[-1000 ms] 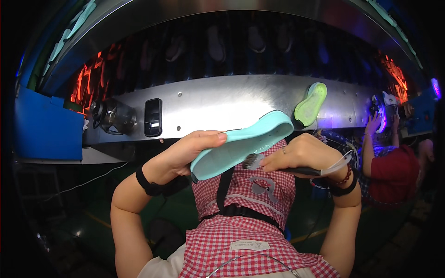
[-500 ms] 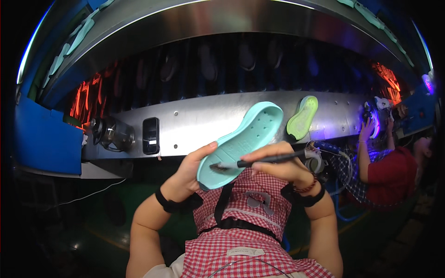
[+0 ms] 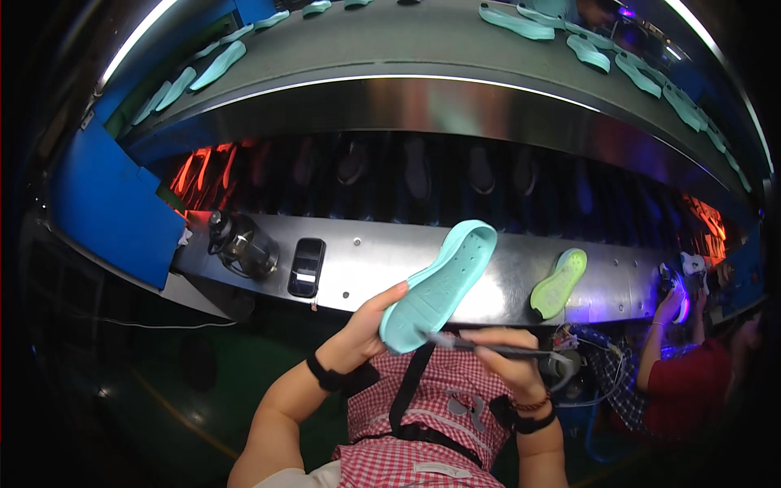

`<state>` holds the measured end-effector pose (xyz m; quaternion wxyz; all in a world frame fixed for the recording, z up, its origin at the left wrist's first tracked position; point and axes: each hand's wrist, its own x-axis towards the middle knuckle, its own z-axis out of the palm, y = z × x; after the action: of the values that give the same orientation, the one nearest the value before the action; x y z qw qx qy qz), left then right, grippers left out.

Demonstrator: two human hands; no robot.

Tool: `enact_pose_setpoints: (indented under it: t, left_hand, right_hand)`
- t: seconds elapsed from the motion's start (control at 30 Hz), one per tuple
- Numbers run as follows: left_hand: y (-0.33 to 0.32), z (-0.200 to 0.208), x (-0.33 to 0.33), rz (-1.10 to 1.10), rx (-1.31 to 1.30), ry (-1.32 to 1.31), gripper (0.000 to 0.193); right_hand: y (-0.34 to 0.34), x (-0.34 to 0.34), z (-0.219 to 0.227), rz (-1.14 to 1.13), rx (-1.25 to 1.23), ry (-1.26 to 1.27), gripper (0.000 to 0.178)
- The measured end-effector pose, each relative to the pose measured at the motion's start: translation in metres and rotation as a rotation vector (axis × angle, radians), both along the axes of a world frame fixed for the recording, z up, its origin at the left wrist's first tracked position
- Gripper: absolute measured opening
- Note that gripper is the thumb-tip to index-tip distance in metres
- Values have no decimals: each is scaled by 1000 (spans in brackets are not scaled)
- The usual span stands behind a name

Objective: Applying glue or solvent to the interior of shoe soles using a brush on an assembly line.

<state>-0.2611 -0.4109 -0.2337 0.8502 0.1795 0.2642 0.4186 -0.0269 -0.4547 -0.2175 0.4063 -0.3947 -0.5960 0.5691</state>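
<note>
My left hand (image 3: 364,324) grips the heel end of a turquoise shoe sole (image 3: 439,285), which is tilted with its hollow inner face and small holes toward me. In my right hand (image 3: 512,358) is a brush (image 3: 476,346) with a dark handle. Its bristle tip is at the rim of the heel end, partly blurred, so I cannot tell whether it touches. A lime-green shoe sole (image 3: 560,285) lies on the metal ledge to the right of the turquoise one.
On the metal ledge (image 3: 374,252) stand a dark clear jug (image 3: 246,246) and a black phone (image 3: 307,267). Behind, soles pass through a dark, red-glowing opening. More turquoise soles (image 3: 590,53) lie on the upper belt. A co-worker in a red top (image 3: 687,378) sits at right.
The view has tipped upward, bringing the upper belt into sight. The brush has moved from inside the heel toward its near right edge, and the turquoise sole is turned more upright.
</note>
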Motion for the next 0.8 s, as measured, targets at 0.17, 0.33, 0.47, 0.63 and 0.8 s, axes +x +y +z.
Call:
enact_pose_setpoints:
  t: [0.17, 0.33, 0.47, 0.63, 0.8]
  left_hand:
    - [23, 93, -41, 118, 356, 14, 57]
    - [151, 160, -99, 319, 730, -194, 57]
    - [237, 187, -141, 984, 358, -404, 72]
    - [251, 216, -116, 873, 449, 99, 76]
    - [266, 248, -39, 539, 722, 865, 67]
  right_hand:
    - [-4, 51, -25, -308, 92, 790, 21]
    - [7, 55, -52, -326, 24, 583, 21]
    - [12, 46, -55, -351, -27, 535, 21]
    - [6, 67, -61, -463, -108, 672, 20]
    - [14, 85, -81, -477, -234, 646, 19]
